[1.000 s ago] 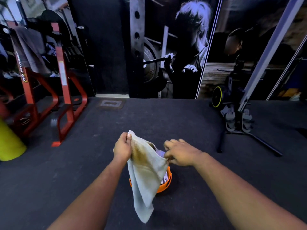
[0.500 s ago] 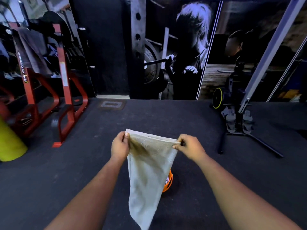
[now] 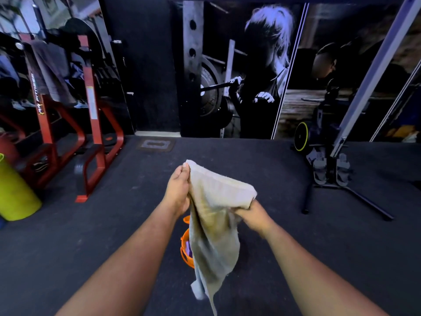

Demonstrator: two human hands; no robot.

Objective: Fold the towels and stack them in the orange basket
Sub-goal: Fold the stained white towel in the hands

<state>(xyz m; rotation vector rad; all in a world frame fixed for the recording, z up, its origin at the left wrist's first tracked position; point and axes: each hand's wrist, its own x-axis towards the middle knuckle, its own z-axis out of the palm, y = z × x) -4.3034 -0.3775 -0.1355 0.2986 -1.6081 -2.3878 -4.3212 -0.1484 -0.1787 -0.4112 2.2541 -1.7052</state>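
Since half a second ago, our right hand has dropped from the stretched top edge and come inward, so the towel no longer hangs as a taut triangle but sags in a loose drape between our two hands. Our left hand pinches the upper corner, fingers closed on the cloth and raised a little higher than the right. Our right hand now grips a bunched part of the towel lower down, fingers curled round the fabric. The towel hangs below both hands, pale with a brownish stain down its middle, its tail reaching toward us. Beneath it, just under our left hand, the orange basket sits on the floor, mostly hidden by the cloth; something purplish shows inside, though we cannot tell whether it is a folded towel. We judge the task to be in its early-to-middle part: this towel is only beginning its first fold, no neat crease is made yet, and it remains to be folded flat and set in the basket.
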